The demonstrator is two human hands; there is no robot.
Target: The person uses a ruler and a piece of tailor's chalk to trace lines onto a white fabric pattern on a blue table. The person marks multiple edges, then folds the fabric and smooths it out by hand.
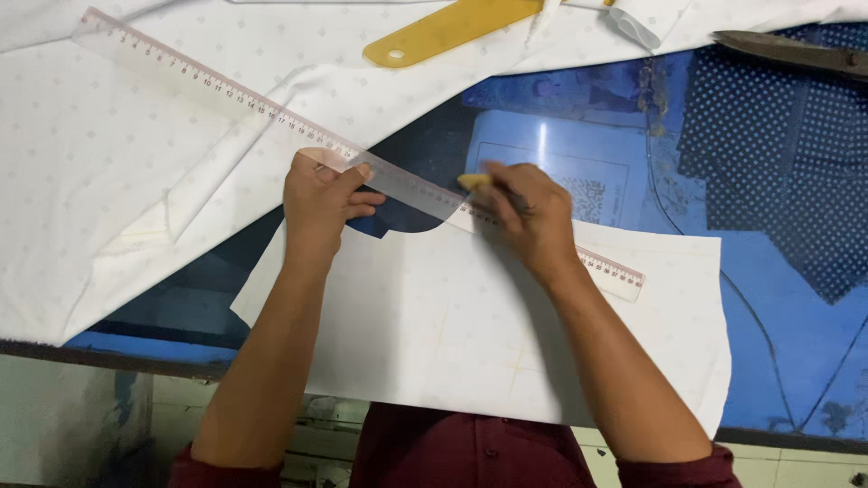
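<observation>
A long clear ruler lies slantwise from the upper left down to the right across a cut white fabric piece. My left hand presses the ruler down near its middle, thumb on top. My right hand pinches a small yellow piece of chalk against the ruler's edge on the fabric piece. The ruler's right end sticks out past my right wrist.
A large white dotted cloth covers the upper left of the blue table. A yellow curved ruler lies at the top. Dark scissors rest at the top right on blue dotted fabric. The table's front edge runs along the bottom.
</observation>
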